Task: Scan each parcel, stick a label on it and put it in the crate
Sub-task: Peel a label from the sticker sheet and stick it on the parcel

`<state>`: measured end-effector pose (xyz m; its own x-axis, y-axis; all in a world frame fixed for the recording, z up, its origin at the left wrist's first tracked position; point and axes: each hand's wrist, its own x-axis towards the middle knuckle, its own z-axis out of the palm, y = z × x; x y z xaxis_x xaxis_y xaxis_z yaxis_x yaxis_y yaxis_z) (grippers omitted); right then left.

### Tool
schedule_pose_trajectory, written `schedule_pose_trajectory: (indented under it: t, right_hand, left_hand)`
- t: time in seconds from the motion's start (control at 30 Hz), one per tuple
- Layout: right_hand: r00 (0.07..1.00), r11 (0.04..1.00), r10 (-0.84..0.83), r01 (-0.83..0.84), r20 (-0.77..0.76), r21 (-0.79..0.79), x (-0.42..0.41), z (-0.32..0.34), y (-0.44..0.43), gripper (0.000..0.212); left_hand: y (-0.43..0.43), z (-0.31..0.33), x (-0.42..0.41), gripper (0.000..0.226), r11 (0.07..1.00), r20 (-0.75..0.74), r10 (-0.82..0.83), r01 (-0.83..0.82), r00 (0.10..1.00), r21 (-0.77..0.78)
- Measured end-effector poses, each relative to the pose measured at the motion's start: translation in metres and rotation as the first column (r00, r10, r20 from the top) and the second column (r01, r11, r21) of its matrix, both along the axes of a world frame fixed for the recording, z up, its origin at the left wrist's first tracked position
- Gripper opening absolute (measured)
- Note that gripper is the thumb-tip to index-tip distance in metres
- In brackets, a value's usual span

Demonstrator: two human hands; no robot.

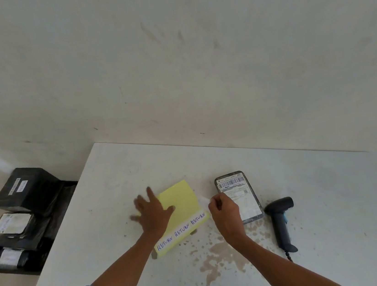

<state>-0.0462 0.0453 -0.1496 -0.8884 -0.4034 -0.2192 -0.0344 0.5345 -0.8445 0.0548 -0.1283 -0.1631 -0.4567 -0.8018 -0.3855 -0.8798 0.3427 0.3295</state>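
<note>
A yellow label sheet (pixel 180 201) lies on the white table (pixel 308 187), with a white strip (pixel 182 231) reading RETURN several times along its near edge. My left hand (pixel 152 211) presses flat on the sheet's left part, fingers spread. My right hand (pixel 225 212) pinches a small white label (pixel 203 199) at the sheet's right edge. Just right of it lies a flat grey parcel (pixel 244 195) with a barcode label on top. A black handheld scanner (pixel 281 221) lies to its right. The black crate (pixel 56 222) sits on the floor at left, holding several black wrapped parcels (pixel 25 188).
The table's left edge runs diagonally above the crate. Brownish stains (pixel 219 254) mark the table surface near me. The scanner's cable (pixel 289 256) trails toward the near edge. A plain white wall stands behind the table.
</note>
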Motion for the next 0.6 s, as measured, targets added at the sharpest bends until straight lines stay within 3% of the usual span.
schedule_pose_trajectory:
  t: [0.07,0.1,0.17,0.2,0.3,0.4,0.47,0.6]
  right_hand:
    - [1.0,1.0,-0.009,0.008,0.008,0.006,0.001,0.0,-0.005,0.014]
    - [1.0,1.0,-0.012,0.012,0.016,0.005,0.001,0.001,-0.009,0.014]
    - [0.999,1.0,-0.017,0.018,0.037,-0.009,0.003,0.004,-0.017,0.012]
    - [0.999,1.0,-0.02,0.021,0.041,-0.018,0.004,0.006,-0.021,0.011]
    - [0.999,0.998,-0.034,0.036,0.034,-0.049,0.002,0.011,-0.028,0.012]
    - [1.0,0.998,0.019,-0.018,0.012,-0.062,-0.002,0.014,-0.024,0.012]
    - [0.998,0.996,0.064,-0.064,-0.015,-0.055,-0.005,0.014,-0.017,0.015]
    - [0.993,0.992,0.113,-0.114,-0.015,-0.059,-0.008,0.011,0.002,0.027]
  left_hand:
    - [0.006,0.003,-0.005,0.063,0.94,-0.141,-0.233,0.186,0.962,-0.285]
    - [0.01,0.006,-0.009,0.044,0.926,-0.294,-0.324,0.237,0.899,-0.294]
    - [0.023,0.017,-0.018,0.013,0.941,-0.567,-0.278,0.337,0.776,-0.001]
    - [0.031,0.021,-0.022,0.007,0.913,-0.618,-0.21,0.378,0.758,0.154]
    - [0.048,0.023,-0.031,0.018,0.888,-0.679,0.039,0.285,0.733,0.36]
    - [0.052,0.02,-0.035,0.029,0.733,-0.633,0.323,0.237,0.703,0.637]
    - [0.051,0.018,-0.039,0.037,0.654,-0.596,0.38,0.251,0.707,0.714]
    - [0.054,0.013,-0.046,0.048,0.612,-0.571,0.439,0.234,0.694,0.755]
